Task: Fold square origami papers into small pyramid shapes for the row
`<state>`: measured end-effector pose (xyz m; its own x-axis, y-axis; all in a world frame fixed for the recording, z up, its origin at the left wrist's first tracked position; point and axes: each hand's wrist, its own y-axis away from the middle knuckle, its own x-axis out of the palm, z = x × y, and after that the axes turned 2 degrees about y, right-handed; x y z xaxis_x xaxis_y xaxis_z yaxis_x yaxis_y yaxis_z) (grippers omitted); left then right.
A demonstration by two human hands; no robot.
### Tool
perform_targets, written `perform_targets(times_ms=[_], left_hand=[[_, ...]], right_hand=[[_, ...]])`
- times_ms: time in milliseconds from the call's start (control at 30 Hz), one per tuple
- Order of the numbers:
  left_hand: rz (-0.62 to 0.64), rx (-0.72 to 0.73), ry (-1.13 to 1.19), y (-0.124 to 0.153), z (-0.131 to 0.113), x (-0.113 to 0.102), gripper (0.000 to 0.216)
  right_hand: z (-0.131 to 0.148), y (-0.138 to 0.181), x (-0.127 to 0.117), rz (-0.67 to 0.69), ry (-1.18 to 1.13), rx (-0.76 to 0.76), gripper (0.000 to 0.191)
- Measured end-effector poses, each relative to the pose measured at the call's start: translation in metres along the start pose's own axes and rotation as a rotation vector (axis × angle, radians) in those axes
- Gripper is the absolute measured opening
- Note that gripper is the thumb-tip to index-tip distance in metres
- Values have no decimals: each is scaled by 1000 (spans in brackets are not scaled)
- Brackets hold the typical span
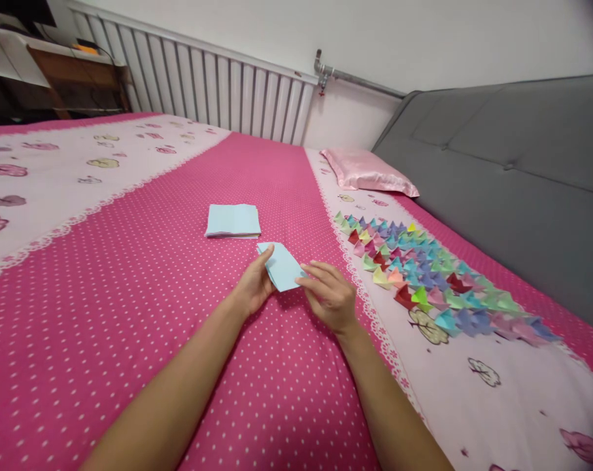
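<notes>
A light blue sheet of folded paper (284,267) is held above the bed between my two hands. My left hand (257,281) grips its left side, thumb on top and fingers underneath. The fingertips of my right hand (329,294) pinch its lower right corner. One upper corner of the paper looks folded at a slant. Just beyond my left hand, a stack of paper sheets (233,220) lies on the bedspread, a light blue one on top.
Rows of small folded paper boats (408,261) in many colours stand on the right of the pink dotted bedspread (129,294). Behind them are a pink pillow (367,171) and a grey padded headboard (502,144). A white radiator (203,78) runs along the wall.
</notes>
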<state>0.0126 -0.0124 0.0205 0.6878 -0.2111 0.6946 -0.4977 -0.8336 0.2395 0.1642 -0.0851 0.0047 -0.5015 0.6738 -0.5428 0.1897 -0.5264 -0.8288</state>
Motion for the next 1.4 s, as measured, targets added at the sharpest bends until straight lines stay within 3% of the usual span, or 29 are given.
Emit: perform_targets(times_ms=[100, 233, 533, 800, 1133, 1300, 1400], left_hand=[[-102, 4, -66, -3, -1, -5, 17], [-123, 25, -119, -5, 1, -9, 15], [85, -37, -271, 3, 4, -8, 23], [174, -73, -335, 6, 4, -7, 21], [207, -73, -230, 6, 2, -3, 16], [379, -87, -122, 7, 1, -5, 37], [433, -30, -196, 8, 4, -6, 42]], right_hand=[[1, -1, 0, 44, -19, -26, 22], [-2, 0, 2, 51, -81, 39, 26], [-10, 4, 4, 48, -180, 271, 22], [-11, 7, 6, 55, -319, 373, 21], [-9, 4, 6, 28, -399, 457, 15], [-9, 5, 11, -15, -539, 637, 14], [-7, 4, 13, -46, -567, 696, 16]])
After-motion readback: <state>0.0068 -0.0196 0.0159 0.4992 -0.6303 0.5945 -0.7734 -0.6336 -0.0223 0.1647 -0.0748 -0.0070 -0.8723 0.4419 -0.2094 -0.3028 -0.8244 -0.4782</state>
